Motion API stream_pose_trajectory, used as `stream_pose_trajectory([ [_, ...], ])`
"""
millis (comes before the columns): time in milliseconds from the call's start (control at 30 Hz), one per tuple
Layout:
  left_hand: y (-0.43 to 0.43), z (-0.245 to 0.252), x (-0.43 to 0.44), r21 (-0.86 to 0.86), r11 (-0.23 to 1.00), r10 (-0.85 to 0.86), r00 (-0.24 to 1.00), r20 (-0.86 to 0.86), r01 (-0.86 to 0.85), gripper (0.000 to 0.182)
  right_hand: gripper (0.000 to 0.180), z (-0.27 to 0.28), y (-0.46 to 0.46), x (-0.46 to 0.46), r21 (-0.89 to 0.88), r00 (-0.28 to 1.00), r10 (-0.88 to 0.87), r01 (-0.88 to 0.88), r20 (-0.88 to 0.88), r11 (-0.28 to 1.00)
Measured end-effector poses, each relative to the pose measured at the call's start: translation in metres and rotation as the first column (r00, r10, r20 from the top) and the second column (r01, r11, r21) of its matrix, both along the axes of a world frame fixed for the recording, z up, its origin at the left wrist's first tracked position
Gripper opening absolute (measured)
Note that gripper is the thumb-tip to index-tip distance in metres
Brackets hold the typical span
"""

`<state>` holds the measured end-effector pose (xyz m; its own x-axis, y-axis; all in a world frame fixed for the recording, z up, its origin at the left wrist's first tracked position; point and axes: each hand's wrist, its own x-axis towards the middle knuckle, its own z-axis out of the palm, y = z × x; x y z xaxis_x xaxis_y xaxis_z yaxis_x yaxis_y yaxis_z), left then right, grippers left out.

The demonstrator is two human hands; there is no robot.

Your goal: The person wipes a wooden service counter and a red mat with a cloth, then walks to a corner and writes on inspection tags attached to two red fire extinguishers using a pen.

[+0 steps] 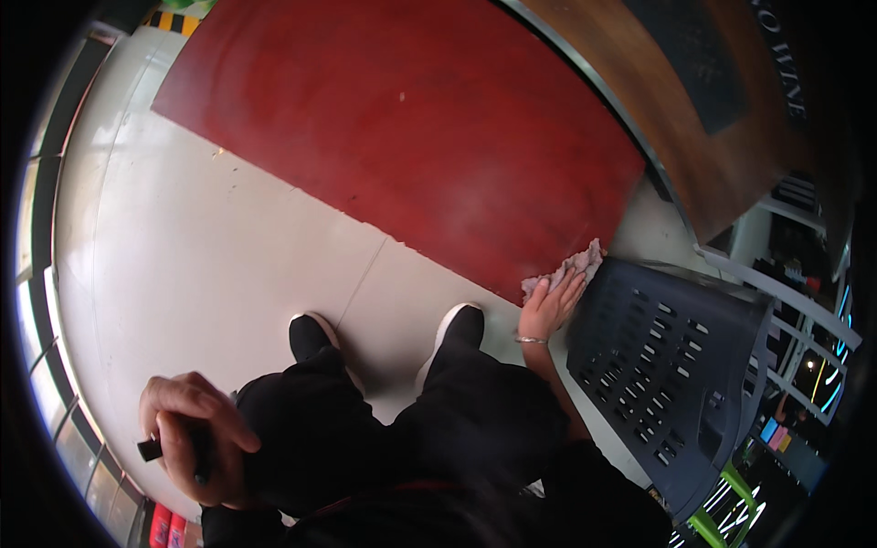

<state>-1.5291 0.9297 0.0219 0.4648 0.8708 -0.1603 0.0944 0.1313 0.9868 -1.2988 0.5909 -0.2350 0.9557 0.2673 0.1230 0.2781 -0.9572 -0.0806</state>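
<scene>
My right hand (546,309), with a bracelet at the wrist, presses on a crumpled greyish cloth (574,266) with its fingers spread over it. The cloth lies at the near right corner of a red mat (411,137) on the pale tiled floor (260,267). Low at the left, my left hand (195,435) is closed around a small black object (149,450); its kind is unclear, since the fingers cover most of it. This hand is raised near my left knee, away from the mat.
A dark plastic basket (685,301) with slots stands close to my right forearm. Beyond the mat's right side is a brown wooden surface (726,185) with a metal edge. A green plastic frame (740,490) is at the lower right, and red containers (161,526) at the lower left.
</scene>
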Motion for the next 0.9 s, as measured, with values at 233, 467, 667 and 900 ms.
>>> stream_pose_trajectory([
  [233,0.021,-0.002,-0.005,-0.12,0.987,-0.105,0.994,0.03,0.108,0.038,0.094,0.018,0.154,-0.034,0.112,0.829,0.524,-0.512,-0.194,0.851],
  [467,0.041,-0.007,-0.026,-0.224,0.955,-0.155,0.969,0.192,0.197,0.039,0.083,0.014,0.302,-0.054,0.194,0.673,0.727,-0.701,-0.136,0.686],
  [667,0.059,-0.006,-0.036,-0.282,0.945,-0.122,0.978,0.167,0.166,0.039,0.077,0.0,0.43,-0.078,0.256,0.584,0.809,-0.773,-0.069,0.58],
  [900,0.068,-0.005,-0.052,-0.299,0.943,-0.12,0.987,0.103,0.146,0.035,0.067,-0.023,0.581,-0.137,0.303,0.631,0.776,-0.74,0.007,0.6],
])
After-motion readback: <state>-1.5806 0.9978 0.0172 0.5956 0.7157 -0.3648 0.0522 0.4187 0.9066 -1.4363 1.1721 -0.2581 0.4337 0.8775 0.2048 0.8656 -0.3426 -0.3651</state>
